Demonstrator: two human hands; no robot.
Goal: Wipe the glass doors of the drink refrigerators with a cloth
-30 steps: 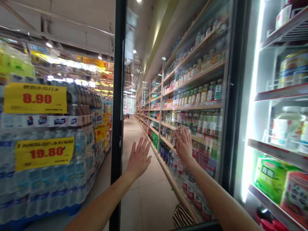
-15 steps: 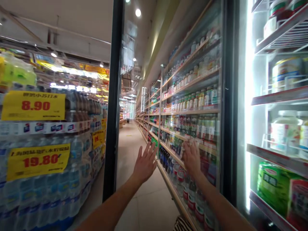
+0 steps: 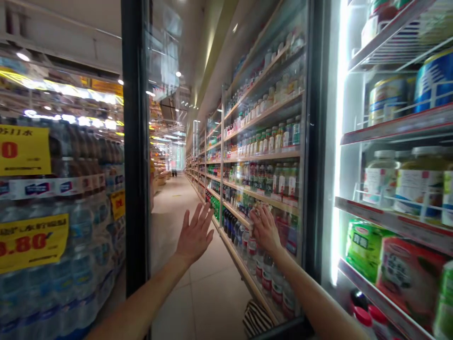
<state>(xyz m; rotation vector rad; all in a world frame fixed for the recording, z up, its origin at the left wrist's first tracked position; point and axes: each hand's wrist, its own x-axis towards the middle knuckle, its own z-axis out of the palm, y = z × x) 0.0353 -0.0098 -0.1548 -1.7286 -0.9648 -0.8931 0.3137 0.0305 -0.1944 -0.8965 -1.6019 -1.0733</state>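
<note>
I am facing an open fridge's glass door [image 3: 226, 71] and see a store aisle through it. My left hand [image 3: 194, 233] lies flat on the glass, fingers spread, holding nothing. My right hand [image 3: 264, 230] presses a crumpled pale cloth [image 3: 257, 209] against the glass further right, near the door's black right frame [image 3: 313, 141]. Only the cloth's top edge shows above my fingers.
The door's black left frame [image 3: 134, 189] stands beside stacked water bottles with yellow price signs [image 3: 31, 241]. On the right, lit fridge shelves [image 3: 389, 222] hold jars, cans and green packs. Beyond the glass run long drink shelves [image 3: 262, 156] and a tiled aisle floor [image 3: 208, 293].
The door's frame now sits further left in view and more of the fridge shelves show. My right hand has slid slightly down the glass with the cloth. My left hand stays flat.
</note>
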